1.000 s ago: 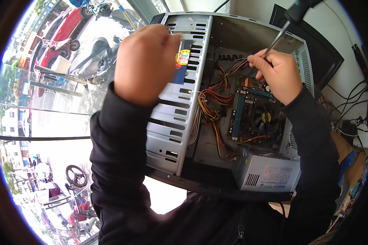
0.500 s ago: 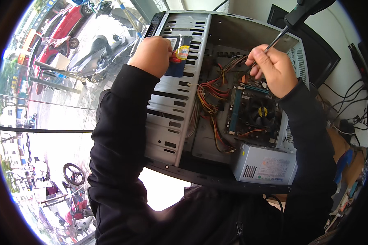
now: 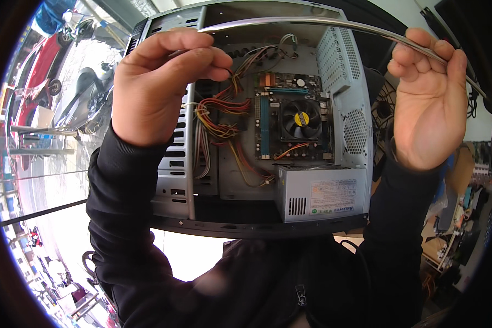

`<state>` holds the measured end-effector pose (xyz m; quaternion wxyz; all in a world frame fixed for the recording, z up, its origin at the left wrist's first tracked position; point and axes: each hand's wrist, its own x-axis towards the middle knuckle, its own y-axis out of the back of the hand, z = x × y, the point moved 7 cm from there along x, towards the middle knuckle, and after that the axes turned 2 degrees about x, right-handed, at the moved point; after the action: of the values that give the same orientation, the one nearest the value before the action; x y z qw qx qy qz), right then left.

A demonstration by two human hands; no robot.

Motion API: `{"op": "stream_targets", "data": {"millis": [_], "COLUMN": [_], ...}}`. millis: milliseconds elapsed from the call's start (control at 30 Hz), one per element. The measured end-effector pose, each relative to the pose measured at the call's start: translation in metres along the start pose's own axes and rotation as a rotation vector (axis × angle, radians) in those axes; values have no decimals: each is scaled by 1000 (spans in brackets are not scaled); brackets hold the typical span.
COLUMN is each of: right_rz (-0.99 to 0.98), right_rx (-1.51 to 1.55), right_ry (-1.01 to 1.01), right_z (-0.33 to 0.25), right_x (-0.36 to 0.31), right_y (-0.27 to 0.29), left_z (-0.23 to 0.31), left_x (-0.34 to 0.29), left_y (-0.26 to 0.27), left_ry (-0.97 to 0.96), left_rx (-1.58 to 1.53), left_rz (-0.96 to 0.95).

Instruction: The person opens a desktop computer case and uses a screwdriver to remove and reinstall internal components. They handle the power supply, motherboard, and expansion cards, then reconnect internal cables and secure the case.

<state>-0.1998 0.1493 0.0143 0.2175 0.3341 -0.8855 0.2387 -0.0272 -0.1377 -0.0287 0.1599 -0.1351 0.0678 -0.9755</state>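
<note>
An open grey computer case point(image 3: 175, 180) lies in front of me with its inside showing. My left hand point(image 3: 158, 87) and my right hand point(image 3: 426, 104) are raised over it, both gripping a long thin grey metal panel point(image 3: 311, 22) seen edge-on, which spans the top of the case. Inside the case I see the motherboard point(image 3: 268, 126) with a black cooling fan point(image 3: 302, 118), a bundle of red, yellow and orange wires point(image 3: 218, 115), and a grey power supply box point(image 3: 322, 191) at the near right corner. No screwdriver is in view.
To the left is a window onto a street with a red car point(image 3: 38, 71) and a silver car point(image 3: 93, 93). A black monitor point(image 3: 475, 22) stands at the upper right, and cables and clutter point(image 3: 454, 218) fill the right side.
My right hand no longer holds the screwdriver and my left hand has left the drive bay. Both hands now grip the thin metal panel, and the case appears closer.
</note>
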Motion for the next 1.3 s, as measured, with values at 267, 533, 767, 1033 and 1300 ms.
{"op": "stream_targets", "data": {"millis": [267, 533, 767, 1033, 1300], "right_rz": [-56, -32, -30, -142, -276], "right_rx": [22, 101, 115, -12, -73], "right_ry": [51, 35, 25, -27, -142], "right_z": [-5, -3, 3, -2, -9], "right_x": [-13, -12, -10, -2, 11], "right_y": [-23, -17, -12, -3, 21], "left_z": [-1, 4, 5, -1, -1], "left_x": [2, 0, -4, -6, -13], "left_y": [18, 15, 13, 5, -1], "left_ry": [-30, -32, -41, 54, -84], "left_rx": [-270, -387, -288, -152, 195], "left_rz": [14, -39, 6, 61, 68]}}
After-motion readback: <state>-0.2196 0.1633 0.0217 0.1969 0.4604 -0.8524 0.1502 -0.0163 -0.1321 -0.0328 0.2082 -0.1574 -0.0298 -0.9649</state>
